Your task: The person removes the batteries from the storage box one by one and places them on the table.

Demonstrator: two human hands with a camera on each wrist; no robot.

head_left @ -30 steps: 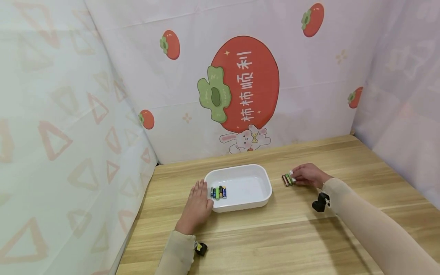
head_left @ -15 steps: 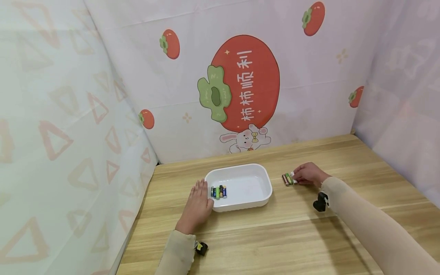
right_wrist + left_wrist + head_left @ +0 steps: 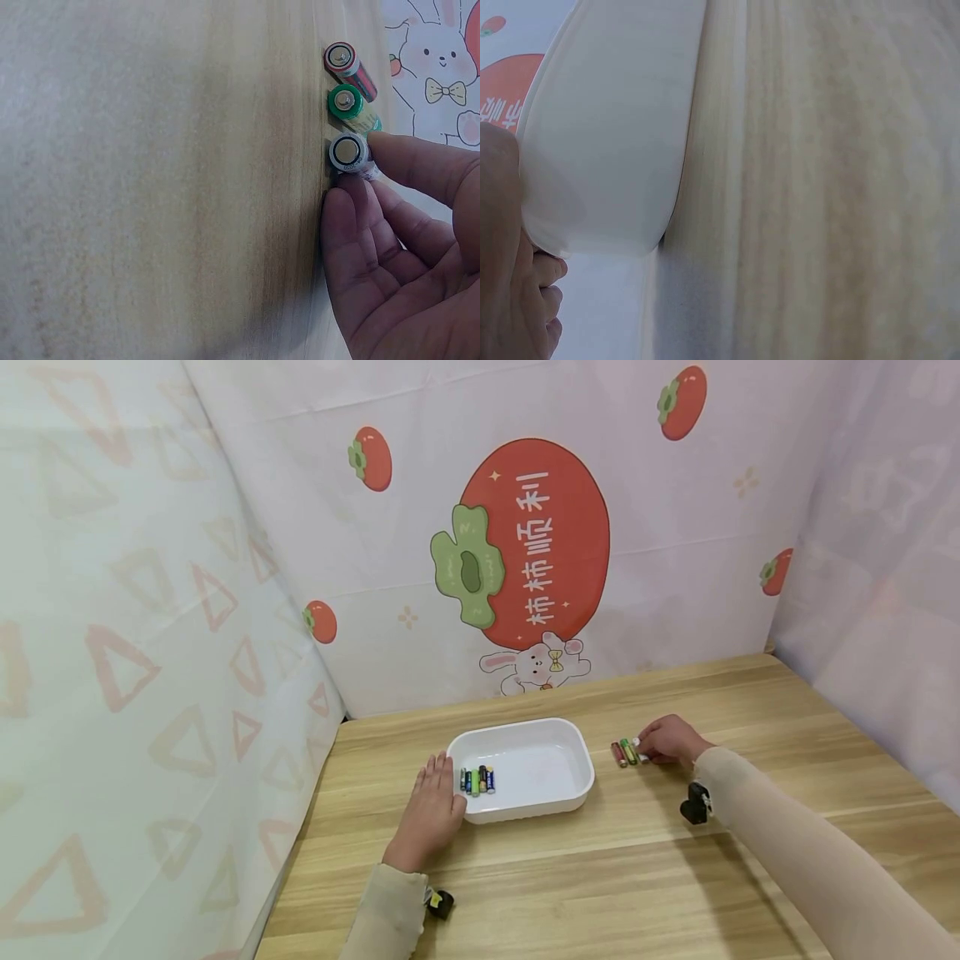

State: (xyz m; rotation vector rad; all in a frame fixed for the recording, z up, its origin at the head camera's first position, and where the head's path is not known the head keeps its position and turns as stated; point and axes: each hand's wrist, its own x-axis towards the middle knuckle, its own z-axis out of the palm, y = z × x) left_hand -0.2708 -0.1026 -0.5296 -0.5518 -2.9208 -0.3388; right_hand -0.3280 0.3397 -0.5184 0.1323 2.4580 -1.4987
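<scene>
The right hand is pinching the white battery, its long axis running roughly near to far — just right of the green battery, the white tray lying farther left. The left hand is resting straight-fingered against the tray's left side.

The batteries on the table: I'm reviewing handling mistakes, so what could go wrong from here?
The right hand pinches the white battery close beside the green battery, so lifting it might nudge that one or the red battery beyond. All three are round and lie on their sides, so a nudged one could roll. The left hand touches the white tray; a hard push might shift it and disturb the five batteries inside.
</scene>
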